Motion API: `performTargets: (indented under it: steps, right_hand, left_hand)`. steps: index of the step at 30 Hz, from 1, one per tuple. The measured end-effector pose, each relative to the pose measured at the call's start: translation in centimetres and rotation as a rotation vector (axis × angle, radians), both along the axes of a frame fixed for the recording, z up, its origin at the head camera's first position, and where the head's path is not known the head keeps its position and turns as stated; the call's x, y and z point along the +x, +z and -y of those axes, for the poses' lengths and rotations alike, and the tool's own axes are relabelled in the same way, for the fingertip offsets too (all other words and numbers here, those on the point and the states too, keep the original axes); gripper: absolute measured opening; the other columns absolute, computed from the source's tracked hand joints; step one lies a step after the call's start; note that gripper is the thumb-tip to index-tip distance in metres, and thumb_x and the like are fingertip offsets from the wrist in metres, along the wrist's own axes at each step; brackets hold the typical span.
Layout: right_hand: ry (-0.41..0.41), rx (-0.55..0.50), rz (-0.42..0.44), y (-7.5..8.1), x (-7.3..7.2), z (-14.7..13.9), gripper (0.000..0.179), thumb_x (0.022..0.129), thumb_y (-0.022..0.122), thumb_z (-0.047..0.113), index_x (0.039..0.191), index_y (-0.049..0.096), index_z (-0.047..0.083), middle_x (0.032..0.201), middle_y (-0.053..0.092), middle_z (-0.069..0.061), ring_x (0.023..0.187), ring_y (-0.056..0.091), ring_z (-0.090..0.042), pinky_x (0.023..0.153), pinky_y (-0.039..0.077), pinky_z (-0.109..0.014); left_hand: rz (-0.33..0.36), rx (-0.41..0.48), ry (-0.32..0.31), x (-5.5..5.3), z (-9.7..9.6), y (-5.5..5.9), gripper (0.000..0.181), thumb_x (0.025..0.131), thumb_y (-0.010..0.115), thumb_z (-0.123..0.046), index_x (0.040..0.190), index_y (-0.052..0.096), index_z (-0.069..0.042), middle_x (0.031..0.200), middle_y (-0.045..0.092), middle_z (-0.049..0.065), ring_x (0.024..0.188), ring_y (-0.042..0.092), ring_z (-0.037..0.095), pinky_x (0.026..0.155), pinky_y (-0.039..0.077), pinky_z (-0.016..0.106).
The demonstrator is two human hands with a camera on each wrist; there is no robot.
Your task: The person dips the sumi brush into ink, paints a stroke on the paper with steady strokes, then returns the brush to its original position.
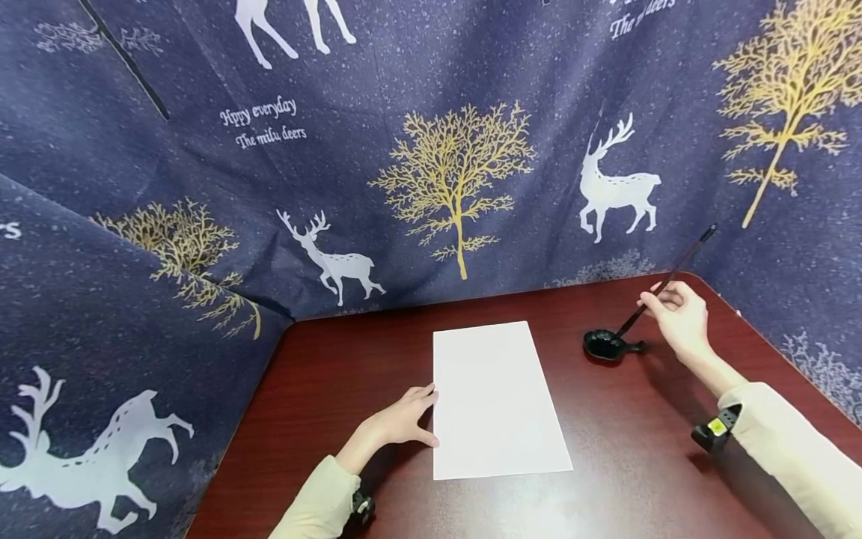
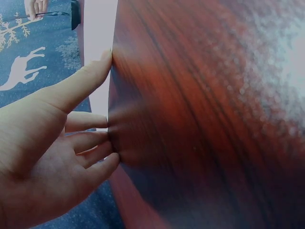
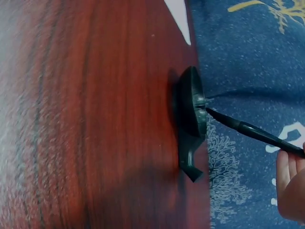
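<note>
- While we are looking down from the head view, a sheet of white paper (image 1: 498,404) is lying flat on the dark red table (image 1: 350,374), near its middle.
- At the left edge of this paper, we are seeing the left hand (image 1: 404,419); its thumb is standing well apart from the fingers, which are stretching out rather straight, and the tips are only touching the edge.
- On the other side, we are observing the right hand (image 1: 680,314), whose thumb and bent fingers are pinching a dark, slim brush (image 1: 633,320).
- The brush is leaning, with its upper end pointing up and to the right, and its tip is reaching down to a black dish (image 1: 602,345); whether the tip is touching it, we are not managing to tell.
- This dish is sitting on the table to the right of the paper, apart from it, and its short handle is pointing right.
- Behind the table, we are seeing a blue cloth (image 1: 337,180) hanging, with white deer and yellow trees.
</note>
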State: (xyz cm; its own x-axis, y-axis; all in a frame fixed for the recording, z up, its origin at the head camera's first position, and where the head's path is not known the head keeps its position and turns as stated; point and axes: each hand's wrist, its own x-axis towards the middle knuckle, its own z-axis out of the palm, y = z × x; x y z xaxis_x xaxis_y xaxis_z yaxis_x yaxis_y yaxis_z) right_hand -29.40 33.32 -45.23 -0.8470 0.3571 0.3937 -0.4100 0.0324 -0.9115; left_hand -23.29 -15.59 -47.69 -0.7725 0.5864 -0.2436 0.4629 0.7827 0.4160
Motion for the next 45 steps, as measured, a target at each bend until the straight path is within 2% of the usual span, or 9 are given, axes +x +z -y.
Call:
performTargets:
  steps: [5, 10, 16, 19, 22, 28, 31, 38, 45]
  right_hand:
    - [0.112, -0.396, 0.023, 0.0, 0.1, -0.6, 0.015, 0.086, 0.061, -0.012, 0.085, 0.059, 0.003, 0.066, 0.071, 0.0, 0.061, 0.071, -0.009, 0.057, 0.056, -0.022]
    - [0.156, -0.606, 0.166, -0.2, 1.0, -1.6, 0.019, 0.088, 0.058, -0.012, 0.078, 0.06, 0.005, 0.067, 0.071, -0.001, 0.06, 0.072, -0.013, 0.057, 0.056, -0.026]
    - [0.13, -0.618, 0.263, -0.9, 1.2, -2.4, 0.025, 0.089, 0.053, -0.013, 0.073, 0.062, 0.005, 0.066, 0.069, 0.0, 0.058, 0.071, -0.012, 0.055, 0.056, -0.025]
    - [0.101, -0.624, 0.262, -1.1, 0.8, -2.6, 0.017, 0.087, 0.058, -0.013, 0.084, 0.056, 0.004, 0.066, 0.07, 0.0, 0.059, 0.071, -0.013, 0.055, 0.056, -0.025]
    - [0.08, -0.61, 0.259, -1.4, 0.2, -2.7, 0.027, 0.085, 0.063, -0.01, 0.096, 0.045, 0.007, 0.066, 0.071, 0.0, 0.059, 0.071, -0.013, 0.056, 0.056, -0.025]
    - [0.014, -0.539, 0.251, -2.8, -0.9, -3.4, 0.034, 0.083, 0.07, -0.005, 0.097, 0.043, 0.011, 0.067, 0.071, 0.0, 0.059, 0.071, -0.012, 0.055, 0.056, -0.026]
    - [-0.017, -0.534, 0.269, -2.4, -0.7, -3.1, 0.032, 0.084, 0.067, -0.004, 0.096, 0.042, 0.012, 0.066, 0.07, 0.002, 0.058, 0.07, -0.009, 0.054, 0.056, -0.025]
    - [0.053, -0.696, 0.303, -0.2, 1.0, -2.3, 0.03, 0.088, 0.057, -0.009, 0.096, 0.034, 0.009, 0.065, 0.068, 0.0, 0.055, 0.07, -0.013, 0.054, 0.056, -0.026]
    - [0.074, -0.787, 0.355, 0.1, 1.1, -2.6, 0.03, 0.088, 0.057, -0.008, 0.091, 0.033, 0.01, 0.065, 0.067, -0.001, 0.055, 0.07, -0.016, 0.056, 0.057, -0.03]
  left_hand:
    - [0.002, 0.008, -0.004, 0.0, 0.0, -0.1, 0.088, 0.081, 0.077, -0.035, 0.146, 0.034, 0.006, 0.157, 0.025, 0.022, 0.145, 0.024, 0.037, 0.112, 0.031, 0.05]
    - [0.004, 0.022, -0.002, -0.1, 0.1, -0.2, 0.089, 0.08, 0.077, -0.036, 0.146, 0.035, 0.006, 0.157, 0.026, 0.022, 0.145, 0.024, 0.037, 0.112, 0.031, 0.051]
    - [-0.004, 0.02, -0.004, -0.2, 0.2, -0.2, 0.088, 0.08, 0.078, -0.035, 0.146, 0.036, 0.005, 0.157, 0.026, 0.022, 0.145, 0.024, 0.037, 0.112, 0.031, 0.051]
    - [-0.004, 0.026, -0.002, -0.2, 0.3, -0.1, 0.088, 0.08, 0.078, -0.034, 0.146, 0.036, 0.006, 0.157, 0.026, 0.022, 0.145, 0.024, 0.037, 0.112, 0.031, 0.051]
    - [-0.004, 0.025, -0.002, -0.2, 0.3, -0.1, 0.088, 0.08, 0.078, -0.034, 0.146, 0.035, 0.006, 0.157, 0.026, 0.022, 0.145, 0.024, 0.037, 0.112, 0.03, 0.051]
    - [0.001, 0.025, -0.005, -0.1, 0.2, -0.2, 0.088, 0.08, 0.077, -0.034, 0.146, 0.035, 0.006, 0.157, 0.025, 0.023, 0.145, 0.024, 0.037, 0.112, 0.031, 0.051]
    - [0.005, 0.025, -0.004, -0.1, 0.3, -0.2, 0.088, 0.08, 0.077, -0.034, 0.146, 0.035, 0.006, 0.157, 0.025, 0.022, 0.145, 0.024, 0.037, 0.113, 0.031, 0.051]
    - [0.007, 0.02, 0.0, -0.1, 0.3, -0.2, 0.088, 0.081, 0.077, -0.035, 0.146, 0.035, 0.005, 0.158, 0.025, 0.022, 0.145, 0.023, 0.036, 0.112, 0.031, 0.05]
    - [-0.002, 0.012, -0.004, -0.1, 0.2, -0.2, 0.087, 0.081, 0.077, -0.035, 0.146, 0.035, 0.005, 0.157, 0.025, 0.022, 0.145, 0.023, 0.037, 0.112, 0.031, 0.05]
